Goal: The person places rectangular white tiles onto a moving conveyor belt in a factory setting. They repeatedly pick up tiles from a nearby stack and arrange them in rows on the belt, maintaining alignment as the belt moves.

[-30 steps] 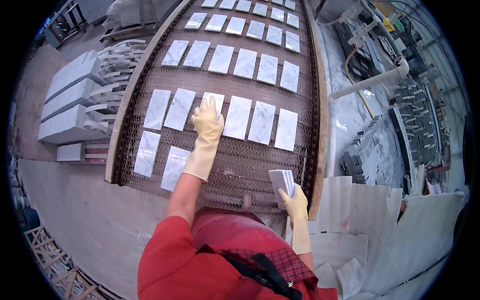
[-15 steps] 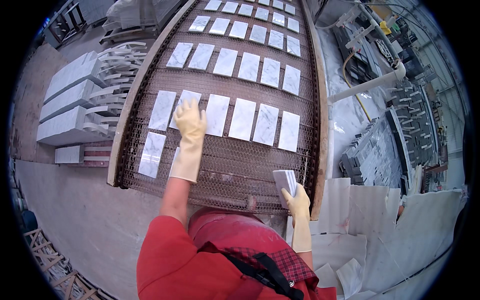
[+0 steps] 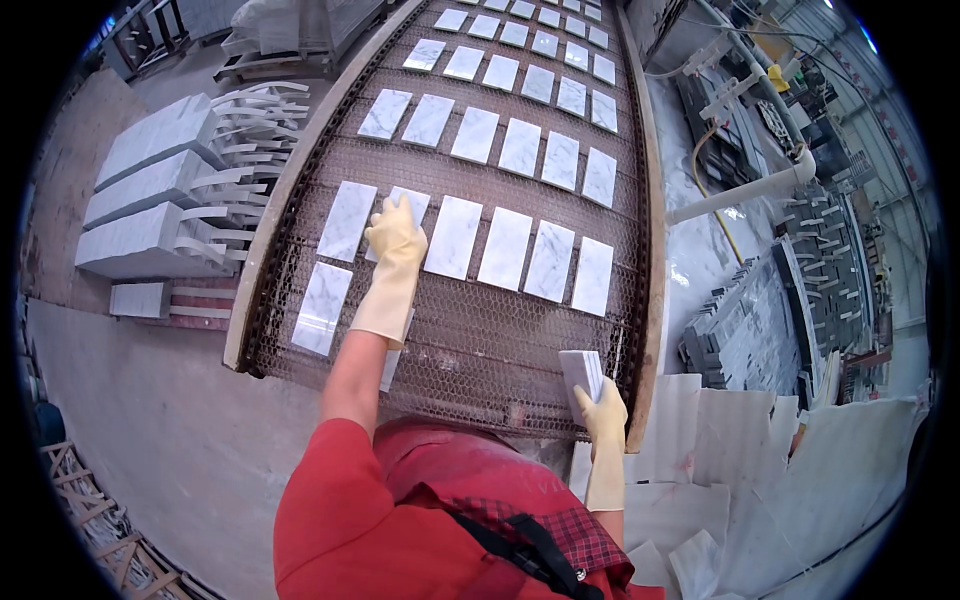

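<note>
My left hand point(image 3: 396, 236), in a pale rubber glove, lies over the near part of a white marble tile point(image 3: 410, 200), second from the left in the closest full row. Its fingers are spread and bent against the tile, which lies flat on the mesh conveyor belt point(image 3: 480, 350). Closer to me at the left lies another marble tile point(image 3: 322, 308). Beside it a further tile point(image 3: 392, 368) is mostly hidden by my left forearm. At the belt's near right corner, my gloved right hand point(image 3: 602, 412) grips a small stack of marble tiles point(image 3: 582, 380) held upright on edge.
Several rows of marble tiles point(image 3: 520, 146) extend up the belt between wooden side rails point(image 3: 652, 250). Strapped white stone blocks point(image 3: 150, 190) stand on the left. Right of the belt are a pale pipe point(image 3: 745, 190), stacked dark strips point(image 3: 740, 310) and white sheets point(image 3: 740, 430).
The fingers of my left hand have bent more over the second tile. My right hand still holds the stack, a little lower in view. The whole view has shifted slightly.
</note>
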Tool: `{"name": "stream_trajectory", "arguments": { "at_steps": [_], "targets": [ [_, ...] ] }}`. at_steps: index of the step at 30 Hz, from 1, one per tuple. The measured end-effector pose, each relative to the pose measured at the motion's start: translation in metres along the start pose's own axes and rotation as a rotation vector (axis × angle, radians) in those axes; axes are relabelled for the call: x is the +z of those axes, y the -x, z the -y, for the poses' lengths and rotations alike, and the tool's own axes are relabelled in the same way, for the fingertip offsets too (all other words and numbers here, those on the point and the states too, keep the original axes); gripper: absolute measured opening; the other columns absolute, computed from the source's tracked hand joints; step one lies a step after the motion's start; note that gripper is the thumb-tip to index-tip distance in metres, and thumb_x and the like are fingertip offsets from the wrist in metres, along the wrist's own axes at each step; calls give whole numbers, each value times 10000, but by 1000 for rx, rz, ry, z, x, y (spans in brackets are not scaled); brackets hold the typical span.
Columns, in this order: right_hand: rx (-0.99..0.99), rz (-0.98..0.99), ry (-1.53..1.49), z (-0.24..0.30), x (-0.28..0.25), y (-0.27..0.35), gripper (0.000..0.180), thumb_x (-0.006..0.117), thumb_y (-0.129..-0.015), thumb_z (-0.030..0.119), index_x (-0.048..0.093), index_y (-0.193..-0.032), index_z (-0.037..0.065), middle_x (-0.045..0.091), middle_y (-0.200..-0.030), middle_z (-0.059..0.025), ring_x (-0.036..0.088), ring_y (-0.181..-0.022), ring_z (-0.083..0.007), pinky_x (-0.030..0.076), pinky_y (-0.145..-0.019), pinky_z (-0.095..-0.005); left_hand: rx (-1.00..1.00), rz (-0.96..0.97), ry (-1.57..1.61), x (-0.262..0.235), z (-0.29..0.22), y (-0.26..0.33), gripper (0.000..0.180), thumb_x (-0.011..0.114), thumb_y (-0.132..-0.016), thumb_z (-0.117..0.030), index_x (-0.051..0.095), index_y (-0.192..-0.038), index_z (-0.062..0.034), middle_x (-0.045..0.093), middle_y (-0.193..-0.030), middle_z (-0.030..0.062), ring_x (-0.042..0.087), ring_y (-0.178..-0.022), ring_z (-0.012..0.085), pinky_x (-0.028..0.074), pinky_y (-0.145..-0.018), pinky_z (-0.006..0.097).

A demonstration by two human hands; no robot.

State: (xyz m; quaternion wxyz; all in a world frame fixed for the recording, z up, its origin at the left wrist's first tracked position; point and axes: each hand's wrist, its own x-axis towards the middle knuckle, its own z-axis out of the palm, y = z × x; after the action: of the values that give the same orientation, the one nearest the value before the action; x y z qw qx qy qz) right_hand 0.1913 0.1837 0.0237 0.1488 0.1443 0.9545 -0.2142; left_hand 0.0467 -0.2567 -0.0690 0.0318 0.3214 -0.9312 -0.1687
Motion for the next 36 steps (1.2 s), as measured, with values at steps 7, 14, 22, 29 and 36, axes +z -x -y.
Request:
{"name": "stream_trajectory", "arguments": {
  "at_steps": [7,14,22,29,36],
  "targets": [
    [-22,-28,-32,-3,5,-2,551,847,-939,339,689,-1382,55,771,-1269,-198,740,-1201,-356,554,-1044,-436,128,-104,56,6,21,2,612,843,-900,-341,611,-1437,-162,634,-1361,127,688,-1196,402,587,-962,554],
    [-20,-38,-31,-6,8,-2,563,856,-930,344,689,-1384,55,767,-1277,-196,736,-1208,-354,554,-1047,-439,7,-48,-221,-33,105,-8,632,844,-900,-358,591,-1443,-154,643,-1368,165,680,-1231,444,596,-993,537],
    [5,-26,-56,-5,11,-5,564,855,-934,359,690,-1385,62,768,-1284,-204,735,-1216,-369,553,-1051,-439,82,21,-123,-25,117,-19,520,839,-897,-277,597,-1325,-109,644,-1324,237,720,-1147,471,615,-968,557],
    [16,-23,-53,4,8,1,562,838,-954,334,677,-1416,58,771,-1286,-200,738,-1215,-362,554,-1046,-434,84,22,-168,-30,115,-12,519,826,-916,-290,594,-1345,-112,654,-1313,217,729,-1131,448,617,-951,546],
    [-35,-53,4,-5,12,-4,557,843,-950,355,685,-1395,59,779,-1258,-199,748,-1187,-364,560,-1035,-437,421,-125,-64,-17,85,28,572,806,-945,-350,603,-1439,-146,647,-1327,181,717,-1059,379,609,-898,524]
  ]
}}
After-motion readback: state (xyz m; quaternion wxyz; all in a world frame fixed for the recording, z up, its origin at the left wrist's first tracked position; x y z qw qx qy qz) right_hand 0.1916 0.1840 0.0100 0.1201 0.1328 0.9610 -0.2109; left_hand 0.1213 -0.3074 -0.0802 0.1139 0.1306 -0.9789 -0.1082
